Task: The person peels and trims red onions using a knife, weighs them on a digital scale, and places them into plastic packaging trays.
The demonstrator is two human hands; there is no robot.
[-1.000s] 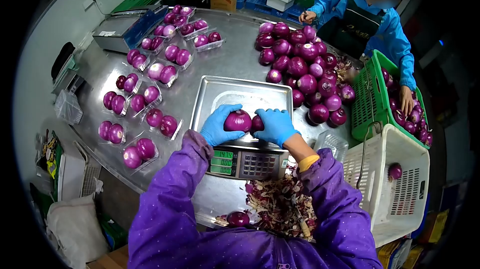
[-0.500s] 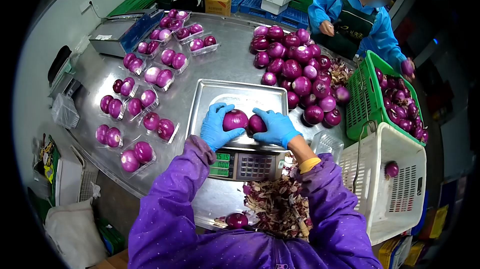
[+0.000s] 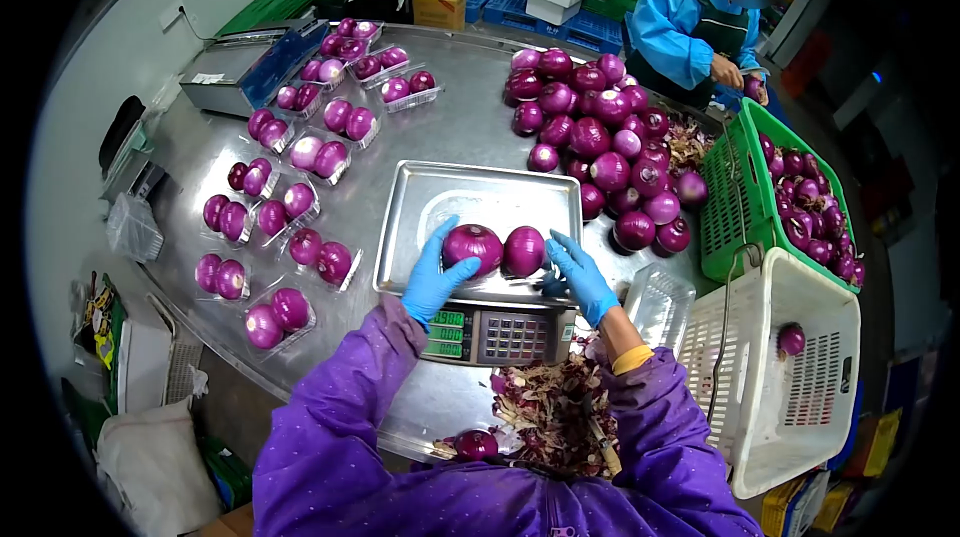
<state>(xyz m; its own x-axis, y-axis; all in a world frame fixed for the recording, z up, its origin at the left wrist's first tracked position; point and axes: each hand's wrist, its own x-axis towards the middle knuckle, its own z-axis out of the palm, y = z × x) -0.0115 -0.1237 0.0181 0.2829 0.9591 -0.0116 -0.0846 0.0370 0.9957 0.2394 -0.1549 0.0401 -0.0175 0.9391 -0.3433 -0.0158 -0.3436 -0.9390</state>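
Two red onions, a larger left onion (image 3: 472, 249) and a smaller right onion (image 3: 524, 251), sit side by side on the metal pan of a digital scale (image 3: 410, 197). My left hand (image 3: 432, 275), in a blue glove, is loosely cupped at the larger onion's left side, its thumb and fingers apart. To the right of the smaller onion, my gloved right hand (image 3: 585, 282) is open, with a gap between its fingers and the onion. Green digits glow on the scale's display (image 3: 445, 334), beside its keypad.
Clear trays (image 3: 290, 332) of paired onions cover the table's left side. An onion pile (image 3: 610, 147) lies at the back right, near a green crate (image 3: 735, 207) and white crate (image 3: 745, 437). Onion skins (image 3: 550, 402) lie before me. A co-worker (image 3: 690, 27) in blue handles an onion.
Both my hands have loosened and drawn away from the onions, the right hand farther. The onions stand slightly apart, and the scale's digits changed. The co-worker's hands came together around an onion.
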